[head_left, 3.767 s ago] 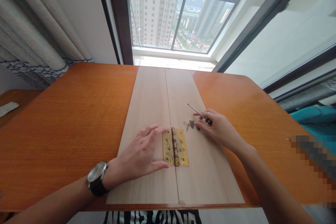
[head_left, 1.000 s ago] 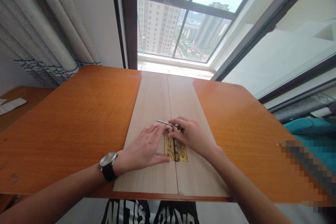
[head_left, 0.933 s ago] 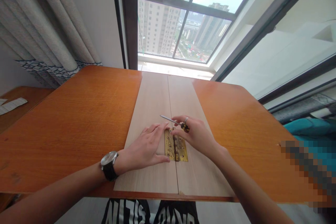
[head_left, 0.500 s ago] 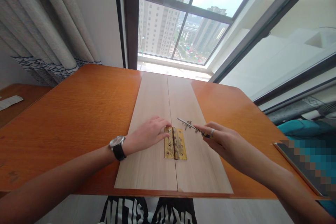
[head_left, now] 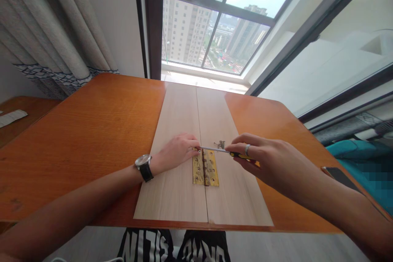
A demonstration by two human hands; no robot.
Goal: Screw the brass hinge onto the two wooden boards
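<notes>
A brass hinge (head_left: 210,167) lies flat over the seam between two pale wooden boards (head_left: 176,202). My left hand (head_left: 175,152) rests at the hinge's upper left corner, thumb and fingertips closed together. Anything pinched there is too small to make out. In my right hand (head_left: 267,155) is a screwdriver (head_left: 235,154) with a black and yellow handle. Its shaft points left, nearly level, and the tip reaches the left fingertips. Several loose screws (head_left: 221,144) lie on the right board just above the shaft.
An orange-brown wooden table (head_left: 101,139) carries the boards. A dark, flat object (head_left: 344,178) lies at its right edge, partly behind my right forearm. Teal fabric (head_left: 359,155) is beyond it. A window (head_left: 215,20) stands behind the table, and curtains (head_left: 61,20) hang at left.
My right hand has brought the screwdriver left and lower, so its tip now meets the left fingertips. The left hand has shifted slightly right, its fingertips drawn closer together.
</notes>
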